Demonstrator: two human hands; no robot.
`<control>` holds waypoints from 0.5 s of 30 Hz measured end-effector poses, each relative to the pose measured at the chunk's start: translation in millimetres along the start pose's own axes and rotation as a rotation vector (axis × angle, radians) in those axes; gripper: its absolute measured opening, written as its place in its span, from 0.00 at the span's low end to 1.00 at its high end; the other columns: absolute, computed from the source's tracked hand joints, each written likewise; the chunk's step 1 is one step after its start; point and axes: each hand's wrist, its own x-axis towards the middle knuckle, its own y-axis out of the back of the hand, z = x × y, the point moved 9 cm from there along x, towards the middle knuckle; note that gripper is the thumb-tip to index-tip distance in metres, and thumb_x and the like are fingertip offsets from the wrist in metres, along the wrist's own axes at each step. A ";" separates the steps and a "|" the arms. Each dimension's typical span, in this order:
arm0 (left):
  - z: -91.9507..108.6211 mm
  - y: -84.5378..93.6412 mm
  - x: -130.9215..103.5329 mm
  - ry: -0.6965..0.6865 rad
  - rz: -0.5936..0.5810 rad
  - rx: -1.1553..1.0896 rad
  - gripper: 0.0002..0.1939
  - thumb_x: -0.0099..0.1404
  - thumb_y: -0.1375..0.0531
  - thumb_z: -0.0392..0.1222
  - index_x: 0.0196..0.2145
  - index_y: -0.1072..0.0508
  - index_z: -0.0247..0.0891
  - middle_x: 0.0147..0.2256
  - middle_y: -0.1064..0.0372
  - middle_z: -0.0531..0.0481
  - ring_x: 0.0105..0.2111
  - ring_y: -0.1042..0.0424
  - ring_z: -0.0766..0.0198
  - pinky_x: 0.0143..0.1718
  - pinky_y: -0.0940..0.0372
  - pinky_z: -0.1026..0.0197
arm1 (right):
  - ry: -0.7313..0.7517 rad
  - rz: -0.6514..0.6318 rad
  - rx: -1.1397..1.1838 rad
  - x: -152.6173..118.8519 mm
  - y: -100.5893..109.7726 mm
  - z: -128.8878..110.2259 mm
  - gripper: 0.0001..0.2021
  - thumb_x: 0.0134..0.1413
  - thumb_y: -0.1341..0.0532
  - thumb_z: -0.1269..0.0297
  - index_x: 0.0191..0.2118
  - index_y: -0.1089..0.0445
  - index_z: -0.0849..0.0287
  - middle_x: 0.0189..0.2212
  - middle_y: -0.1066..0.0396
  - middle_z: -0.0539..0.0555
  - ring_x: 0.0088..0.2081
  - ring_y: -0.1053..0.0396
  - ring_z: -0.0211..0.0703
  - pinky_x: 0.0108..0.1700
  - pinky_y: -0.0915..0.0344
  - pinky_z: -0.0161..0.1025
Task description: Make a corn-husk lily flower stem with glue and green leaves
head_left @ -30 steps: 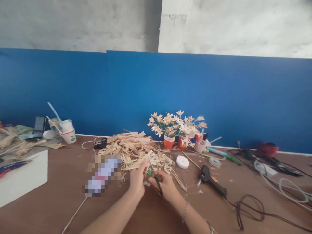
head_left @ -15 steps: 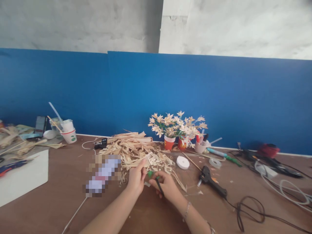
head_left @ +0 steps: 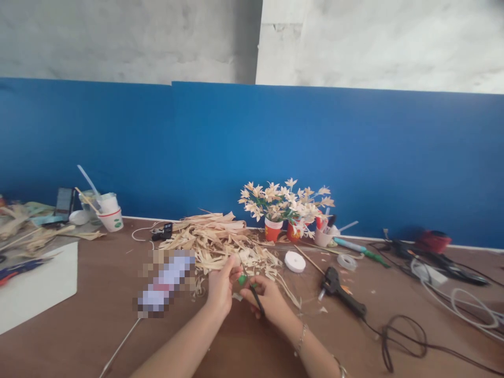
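My left hand (head_left: 220,287) is closed in a pinch near the front of a pile of dry, pale husk strips (head_left: 212,231). A small pale husk piece seems to be between its fingertips, though it blends with the pile behind. My right hand (head_left: 265,299) is closed around black-handled scissors (head_left: 256,300), their thin blade pointing up toward the left fingertips. A small green item (head_left: 242,280) shows between the two hands; I cannot tell what it is or which hand touches it.
Behind the pile, husk flowers (head_left: 287,202) stand in red paper cups (head_left: 273,230). To the right are a white ribbon roll (head_left: 295,261), clear tape (head_left: 347,262), a black glue gun (head_left: 342,294) and cables. A blurred-out object (head_left: 165,283), white cup (head_left: 111,219) and white sheet (head_left: 47,289) lie left.
My left fingertips have shifted slightly, and the pale piece above them shows less. My right hand and the scissors stay in almost the same place.
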 end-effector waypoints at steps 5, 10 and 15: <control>-8.0 -3.3 -7.4 0.043 -0.021 0.014 0.13 0.44 0.31 0.42 0.25 0.27 0.32 0.20 0.30 0.52 0.18 0.32 0.71 0.18 0.38 0.70 | 0.045 0.005 0.020 2.0 0.1 -1.1 0.18 0.40 0.36 0.51 0.27 0.39 0.59 0.12 0.40 0.42 0.13 0.44 0.31 0.14 0.46 0.28; -19.3 -2.7 -10.5 0.133 -0.012 -0.004 0.16 0.41 0.30 0.44 0.24 0.29 0.32 0.17 0.32 0.53 0.16 0.34 0.70 0.14 0.42 0.71 | 0.094 0.052 -0.019 2.6 4.5 -4.9 0.16 0.42 0.36 0.52 0.26 0.39 0.59 0.12 0.42 0.42 0.12 0.46 0.30 0.13 0.51 0.28; -16.7 -3.9 -9.2 0.112 -0.027 -0.003 0.15 0.41 0.30 0.44 0.22 0.30 0.32 0.16 0.33 0.53 0.16 0.36 0.72 0.15 0.43 0.71 | 0.084 0.066 -0.059 1.3 4.5 -5.8 0.15 0.42 0.36 0.54 0.26 0.38 0.59 0.11 0.42 0.43 0.12 0.47 0.30 0.13 0.51 0.28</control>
